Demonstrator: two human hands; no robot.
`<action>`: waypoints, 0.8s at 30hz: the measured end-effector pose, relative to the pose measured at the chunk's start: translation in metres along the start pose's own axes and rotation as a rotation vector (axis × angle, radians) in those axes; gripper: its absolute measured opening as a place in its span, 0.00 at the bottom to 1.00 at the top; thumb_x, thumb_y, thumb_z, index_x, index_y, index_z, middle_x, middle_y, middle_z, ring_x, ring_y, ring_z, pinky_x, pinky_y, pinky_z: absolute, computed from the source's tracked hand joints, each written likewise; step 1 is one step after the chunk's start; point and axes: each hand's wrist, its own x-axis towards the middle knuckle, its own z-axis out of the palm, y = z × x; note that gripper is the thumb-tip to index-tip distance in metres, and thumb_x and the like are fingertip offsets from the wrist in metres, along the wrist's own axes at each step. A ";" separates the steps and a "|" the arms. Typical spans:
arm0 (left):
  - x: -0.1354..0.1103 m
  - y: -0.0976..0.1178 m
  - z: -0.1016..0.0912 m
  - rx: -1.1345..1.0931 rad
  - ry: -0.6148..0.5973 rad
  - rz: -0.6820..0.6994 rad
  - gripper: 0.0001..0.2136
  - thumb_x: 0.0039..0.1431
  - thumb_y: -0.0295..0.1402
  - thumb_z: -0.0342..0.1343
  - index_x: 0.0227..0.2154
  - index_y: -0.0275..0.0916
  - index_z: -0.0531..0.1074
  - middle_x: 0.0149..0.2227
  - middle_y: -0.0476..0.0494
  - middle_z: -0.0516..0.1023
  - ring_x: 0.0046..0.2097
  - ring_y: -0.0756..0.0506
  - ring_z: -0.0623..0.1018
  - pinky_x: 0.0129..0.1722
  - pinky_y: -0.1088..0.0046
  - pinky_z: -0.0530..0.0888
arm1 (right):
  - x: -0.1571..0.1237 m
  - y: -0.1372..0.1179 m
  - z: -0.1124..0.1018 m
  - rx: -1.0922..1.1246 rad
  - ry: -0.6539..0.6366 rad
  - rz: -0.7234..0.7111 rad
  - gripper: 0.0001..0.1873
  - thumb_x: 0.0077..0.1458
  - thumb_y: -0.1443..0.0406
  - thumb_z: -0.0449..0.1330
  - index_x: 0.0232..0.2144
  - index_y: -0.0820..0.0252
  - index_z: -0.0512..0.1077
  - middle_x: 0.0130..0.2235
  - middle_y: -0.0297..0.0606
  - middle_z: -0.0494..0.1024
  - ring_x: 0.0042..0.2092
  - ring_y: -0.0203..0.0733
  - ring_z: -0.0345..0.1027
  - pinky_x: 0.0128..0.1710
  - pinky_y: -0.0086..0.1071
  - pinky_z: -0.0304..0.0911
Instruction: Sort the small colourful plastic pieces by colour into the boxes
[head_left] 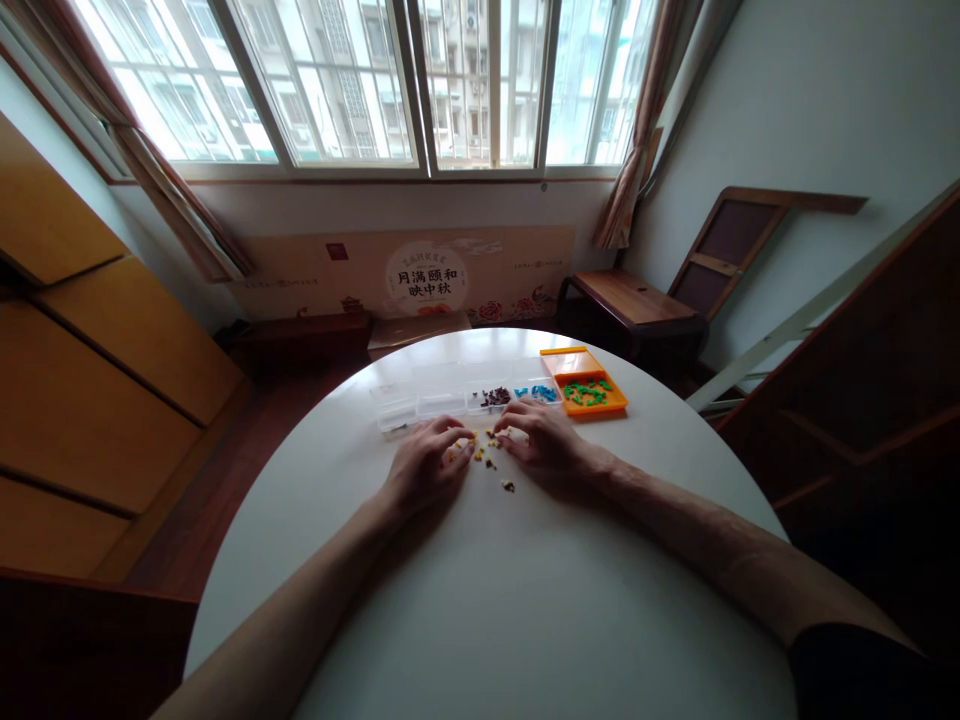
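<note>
Small yellow and dark pieces (490, 463) lie loose on the white table between my hands; their kind is too small to make out. My left hand (429, 462) rests at their left side, fingers curved and apart from the thumb, with a few yellow bits by the fingertips. From the right, my right hand (541, 436) reaches to the same pieces, fingers bent and spread, fingertips close to the bits. Behind both hands stands a clear compartment box (441, 405), holding dark brown pieces (495, 397) and blue pieces (535, 393). My right hand partly hides its front edge.
An orange case (616, 404) with its lid open holds green pieces (587, 392), beside the clear box. The round white table (480, 600) has a curved edge. Beyond it are a wooden chair (637, 298), a printed cardboard panel (300, 270) and windows.
</note>
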 end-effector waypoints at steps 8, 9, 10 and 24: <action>0.001 0.002 -0.001 -0.008 -0.002 -0.007 0.09 0.73 0.37 0.59 0.46 0.45 0.84 0.49 0.42 0.83 0.48 0.40 0.82 0.52 0.61 0.77 | 0.013 -0.009 0.000 -0.010 -0.077 0.096 0.02 0.64 0.66 0.70 0.39 0.54 0.84 0.44 0.37 0.84 0.44 0.44 0.77 0.46 0.35 0.66; 0.001 0.002 -0.001 -0.008 -0.004 -0.006 0.09 0.73 0.36 0.59 0.46 0.46 0.84 0.48 0.42 0.83 0.48 0.40 0.82 0.52 0.61 0.77 | 0.014 -0.009 0.001 -0.011 -0.080 0.106 0.02 0.64 0.66 0.70 0.39 0.54 0.84 0.43 0.37 0.84 0.44 0.43 0.77 0.45 0.35 0.66; 0.001 0.002 -0.002 -0.007 -0.007 -0.004 0.08 0.73 0.36 0.59 0.46 0.46 0.84 0.48 0.42 0.83 0.48 0.40 0.82 0.52 0.61 0.77 | 0.016 -0.010 0.002 -0.010 -0.085 0.115 0.02 0.64 0.66 0.70 0.38 0.54 0.84 0.43 0.37 0.84 0.43 0.43 0.77 0.45 0.35 0.66; 0.000 0.002 -0.004 -0.012 -0.027 -0.010 0.09 0.73 0.37 0.58 0.46 0.45 0.84 0.49 0.42 0.84 0.49 0.40 0.82 0.53 0.60 0.77 | 0.023 -0.021 0.001 -0.044 -0.137 0.163 0.05 0.61 0.69 0.67 0.37 0.55 0.83 0.40 0.37 0.84 0.39 0.43 0.77 0.41 0.33 0.65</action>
